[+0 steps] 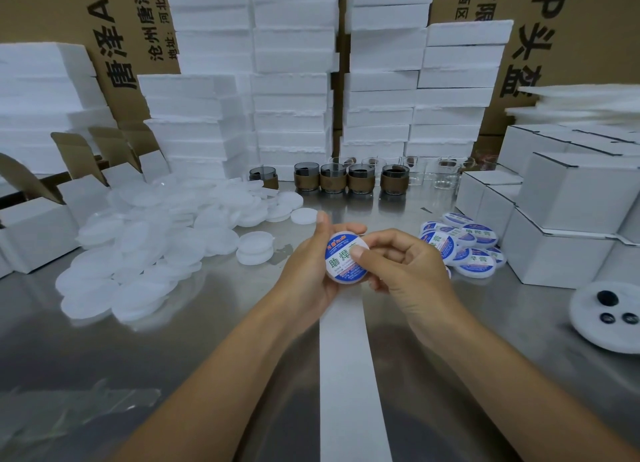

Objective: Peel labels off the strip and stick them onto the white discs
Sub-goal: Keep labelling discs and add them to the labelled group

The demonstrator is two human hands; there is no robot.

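My left hand (308, 271) grips a white disc (343, 257) upright above the middle of the steel table. A round blue, white and green label covers the disc's face. My right hand (401, 267) holds the disc's right side, its thumb pressing on the label. Below both hands the white label strip (349, 375) runs down toward the near table edge. A big heap of plain white discs (152, 239) lies to the left. Several labelled discs (464, 246) are piled to the right.
White cartons (568, 212) stand at the right, open cartons (38, 226) at the left. Stacks of white foam blocks (294, 80) and a row of glass cups (349, 177) fill the back. A white plate with dark round pieces (609, 316) sits at right front.
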